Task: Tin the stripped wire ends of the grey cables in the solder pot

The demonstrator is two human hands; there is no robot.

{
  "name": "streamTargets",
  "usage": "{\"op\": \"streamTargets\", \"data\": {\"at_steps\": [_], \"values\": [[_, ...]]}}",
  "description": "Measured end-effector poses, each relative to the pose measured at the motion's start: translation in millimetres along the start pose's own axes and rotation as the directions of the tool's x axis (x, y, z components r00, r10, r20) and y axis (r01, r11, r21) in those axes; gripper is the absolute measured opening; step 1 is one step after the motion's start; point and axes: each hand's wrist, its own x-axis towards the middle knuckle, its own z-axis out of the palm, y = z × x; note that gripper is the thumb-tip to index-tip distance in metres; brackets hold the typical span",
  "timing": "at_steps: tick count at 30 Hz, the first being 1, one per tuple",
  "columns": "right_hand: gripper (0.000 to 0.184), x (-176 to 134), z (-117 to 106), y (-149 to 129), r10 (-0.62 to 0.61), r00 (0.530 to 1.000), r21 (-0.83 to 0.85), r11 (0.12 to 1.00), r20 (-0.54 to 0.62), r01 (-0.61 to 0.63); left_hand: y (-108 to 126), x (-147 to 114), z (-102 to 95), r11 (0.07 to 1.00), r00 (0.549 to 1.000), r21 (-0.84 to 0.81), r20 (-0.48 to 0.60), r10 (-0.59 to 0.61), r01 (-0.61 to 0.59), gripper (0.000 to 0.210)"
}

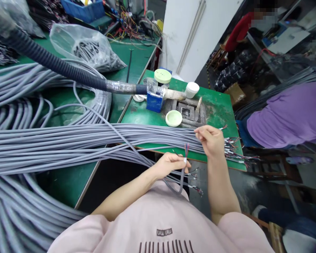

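Note:
My left hand (170, 165) is closed on the end of a grey cable (182, 181). Coloured wires (186, 149) fan upward from the cable's stripped tip, and the cable bends down in front of my shirt. Over the front part of a thick bundle of grey cables (94, 138), my right hand (211, 140) is pinched. What its fingertips hold, if anything, is too small to make out. Beyond my right hand, the bundle's ends (230, 146) show loose coloured wires and white tips. Several other cable ends (195, 175) hang below the table edge.
A square pot set in the green table (216, 109) has a handled tool beside it. Nearby are a pale dish (173, 118), a white tub (192, 89) and a blue box (154, 102). A ribbed hose (68, 68) crosses overhead. A person in purple (292, 112) is at the right.

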Motion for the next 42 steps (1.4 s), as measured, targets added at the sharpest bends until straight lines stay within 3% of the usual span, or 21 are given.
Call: {"op": "streamTargets", "data": {"at_steps": [2, 4, 7, 9, 12, 14, 16, 19, 21, 23, 25, 28, 32, 34, 37, 42], "values": [[0.023, -4.5, -1.4, -2.8, 0.047, 0.987, -0.108, 0.994, 0.156, -0.031, -3.0, 0.9, -4.6, 0.999, 0.998, -0.054, -0.060, -0.008, 0.004, 0.039], [0.019, -11.6, 1.6, -6.2, 0.123, 0.937, -0.178, 0.982, 0.326, -0.066, -4.2, 1.9, -8.1, 0.997, 0.999, -0.080, -0.044, -0.016, 0.012, 0.040], [0.011, -20.2, 14.0, -7.0, 0.161, 0.901, -0.117, 0.985, 0.404, -0.124, -4.3, 3.0, -8.7, 0.994, 1.000, -0.105, -0.001, -0.026, 0.025, 0.040], [0.011, -21.2, 23.8, -3.8, 0.148, 0.926, -0.027, 0.989, 0.348, -0.148, -3.2, 3.6, -7.9, 0.993, 1.000, -0.119, 0.000, -0.021, 0.021, 0.041], [0.012, -14.5, 30.6, 3.2, 0.129, 0.979, 0.118, 0.982, 0.157, -0.148, 0.8, 4.3, -8.5, 0.993, 0.998, -0.119, -0.055, 0.018, -0.024, 0.042], [0.014, -8.3, 27.1, 6.1, 0.101, 0.995, 0.218, 0.971, 0.009, -0.101, 3.9, 4.1, -10.3, 0.994, 0.997, -0.101, -0.073, 0.034, -0.041, 0.042], [0.015, -5.1, 20.0, 5.3, 0.066, 0.996, 0.224, 0.973, -0.055, -0.052, 5.7, 3.9, -12.3, 0.995, 0.996, -0.087, -0.080, 0.049, -0.056, 0.041], [0.014, -10.4, 14.5, -3.3, 0.059, 0.994, -0.047, 0.997, 0.088, -0.055, 4.5, 4.9, -13.6, 0.993, 0.990, -0.079, -0.119, 0.072, -0.082, 0.040], [0.011, -18.2, 17.6, -11.2, 0.068, 0.978, -0.255, 0.967, 0.197, -0.016, 2.5, 6.5, -13.0, 0.995, 0.990, -0.074, -0.130, 0.061, -0.071, 0.040], [0.013, -24.9, 22.8, -17.4, 0.030, 0.974, -0.351, 0.935, 0.223, 0.052, 1.4, 8.1, -11.7, 0.996, 0.990, -0.073, -0.133, 0.050, -0.060, 0.040], [0.021, -28.2, 25.7, -19.2, 0.009, 0.976, -0.344, 0.937, 0.219, 0.068, 2.0, 8.8, -10.6, 0.994, 0.989, -0.079, -0.136, 0.063, -0.074, 0.038], [0.029, -27.6, 23.9, -12.1, 0.091, 0.953, -0.196, 0.980, 0.289, -0.034, 3.9, 7.6, -10.1, 0.985, 0.991, -0.147, -0.111, 0.074, -0.090, 0.037], [0.034, -21.8, 22.9, 6.7, 0.149, 0.906, 0.020, 0.985, 0.396, -0.171, 1.9, 4.6, -9.2, 0.948, 0.998, -0.315, 0.027, 0.049, -0.038, 0.037], [0.031, -17.3, 24.8, 14.7, 0.158, 0.913, 0.085, 0.975, 0.377, -0.204, -0.4, 3.4, -8.2, 0.934, 0.993, -0.356, 0.097, 0.064, -0.025, 0.036], [0.026, -9.8, 24.9, 22.0, 0.167, 0.957, 0.119, 0.973, 0.239, -0.199, -2.2, 2.3, -8.1, 0.940, 0.987, -0.339, 0.137, 0.082, -0.031, 0.036], [0.018, -10.7, 14.5, 19.8, 0.065, 0.996, -0.020, 0.998, 0.063, -0.063, 1.6, 4.0, -14.1, 0.956, 0.996, -0.285, 0.032, 0.081, -0.068, 0.035]]}}
